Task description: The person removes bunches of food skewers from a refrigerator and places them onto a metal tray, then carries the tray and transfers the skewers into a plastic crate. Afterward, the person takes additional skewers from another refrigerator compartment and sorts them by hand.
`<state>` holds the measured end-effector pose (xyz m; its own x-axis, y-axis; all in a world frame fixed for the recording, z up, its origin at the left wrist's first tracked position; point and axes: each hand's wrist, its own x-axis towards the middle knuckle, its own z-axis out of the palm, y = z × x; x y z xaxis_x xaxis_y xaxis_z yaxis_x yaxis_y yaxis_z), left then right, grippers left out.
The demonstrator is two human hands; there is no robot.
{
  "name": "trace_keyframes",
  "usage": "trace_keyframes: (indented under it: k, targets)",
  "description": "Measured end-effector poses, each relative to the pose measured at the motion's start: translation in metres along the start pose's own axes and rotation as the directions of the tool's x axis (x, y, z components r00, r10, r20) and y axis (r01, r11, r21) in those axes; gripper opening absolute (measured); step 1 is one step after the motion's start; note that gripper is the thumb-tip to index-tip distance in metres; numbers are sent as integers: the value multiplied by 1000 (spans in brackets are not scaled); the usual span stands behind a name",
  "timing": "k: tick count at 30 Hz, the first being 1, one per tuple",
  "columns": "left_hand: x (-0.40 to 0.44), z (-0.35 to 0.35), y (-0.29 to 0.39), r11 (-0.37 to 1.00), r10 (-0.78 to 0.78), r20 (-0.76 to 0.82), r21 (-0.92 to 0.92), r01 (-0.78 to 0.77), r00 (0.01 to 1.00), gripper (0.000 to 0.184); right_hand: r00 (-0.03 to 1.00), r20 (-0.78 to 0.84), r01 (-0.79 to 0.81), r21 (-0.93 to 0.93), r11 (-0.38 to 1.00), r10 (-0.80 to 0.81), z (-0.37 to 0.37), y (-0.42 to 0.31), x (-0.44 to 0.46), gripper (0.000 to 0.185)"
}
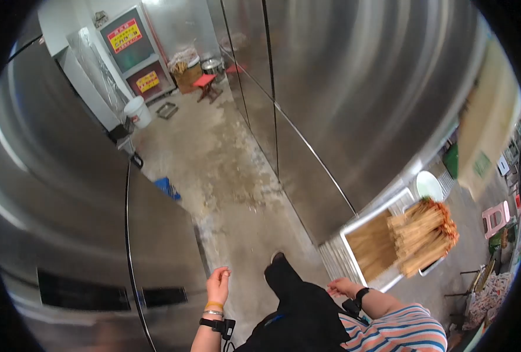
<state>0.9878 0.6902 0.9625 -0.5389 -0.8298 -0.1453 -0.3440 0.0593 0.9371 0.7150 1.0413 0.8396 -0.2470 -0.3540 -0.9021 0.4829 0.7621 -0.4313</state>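
My left hand (217, 286) hangs in the air in front of the steel doors on the left. Its fingers are loosely bent, with no object seen in them. A yellow band and a black strap circle that wrist. Low on the right, my right hand (343, 287) is beside the near corner of a white tray (357, 264), apart from it as far as I can see. Its fingers point left, slightly spread, and hold nothing visible. In the tray lies a big bundle of wooden skewers (420, 234) with reddish food at their far ends.
Tall stainless steel cabinets (354, 105) flank a wet concrete floor (231, 170). Farther along are a white bucket (137, 111), a red folding stool (206, 82), a cardboard box (187, 78) and a blue object (167, 188). On the right are a white bowl (428, 186) and a pink stool (496, 219).
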Motion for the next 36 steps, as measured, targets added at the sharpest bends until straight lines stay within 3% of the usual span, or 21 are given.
trace_keyframes:
  k: [2,6,12,15,16,18,20,21,22,23,24,26,27,28,30,31,33,34,35,36]
  targets:
    - [94,6,4,993,90,32,72,-92,995,18,1000,-17,21,70,997,-20,3,-46,26,20]
    - [219,34,59,991,112,193,51,-124,975,19,997,-70,5,190,982,8,14,-156,27,18]
    - [396,115,137,912,366,418,18,-410,832,22,982,-166,128,270,954,-85,13,-243,46,17]
    - [485,171,175,874,419,568,-42,-483,708,33,974,-222,170,580,797,-47,28,-276,58,22]
    - [512,191,184,872,413,617,-55,-487,670,39,969,-243,188,626,757,-39,35,-288,62,22]
    - [557,221,186,851,398,742,-79,-519,539,46,899,-438,288,642,711,31,67,-308,69,21]
    - [602,260,190,804,486,759,-193,-563,434,56,844,-508,356,769,531,171,100,-330,89,21]
    - [624,273,188,768,430,840,-147,-623,332,58,813,-568,475,775,418,129,122,-338,92,19]
    - [635,277,185,679,451,859,-152,-718,244,58,756,-636,507,720,473,157,146,-349,94,18]
    - [638,266,185,746,329,921,-119,-655,208,57,726,-589,535,808,246,355,166,-384,81,17]
    - [638,278,207,796,254,955,-114,-595,156,56,699,-588,568,802,184,407,181,-404,80,17]
    - [640,286,214,788,279,953,-157,-596,118,55,690,-617,543,787,294,378,205,-426,80,18]
    - [637,281,223,789,223,968,-111,-604,114,57,668,-610,560,789,252,425,217,-437,80,18]
    - [650,289,199,758,302,951,-195,-623,70,58,615,-649,601,753,266,448,228,-450,81,19]
    - [641,267,215,715,228,973,-187,-674,-28,61,495,-726,705,657,268,477,243,-465,95,21]
    - [652,255,204,648,252,960,-262,-715,-123,63,418,-765,764,588,265,490,246,-478,101,24]
    - [656,211,195,515,233,907,-421,-747,-350,69,68,-852,775,373,510,520,242,-512,102,41]
    - [650,188,212,531,105,871,-457,-714,-479,75,53,-854,817,335,469,517,234,-537,85,55]
    - [656,179,211,548,-243,809,-341,-764,-535,80,-92,-855,761,269,590,510,230,-565,66,64]
    - [650,161,215,628,-284,711,-369,-685,-643,81,-233,-846,685,208,698,480,229,-593,51,73]
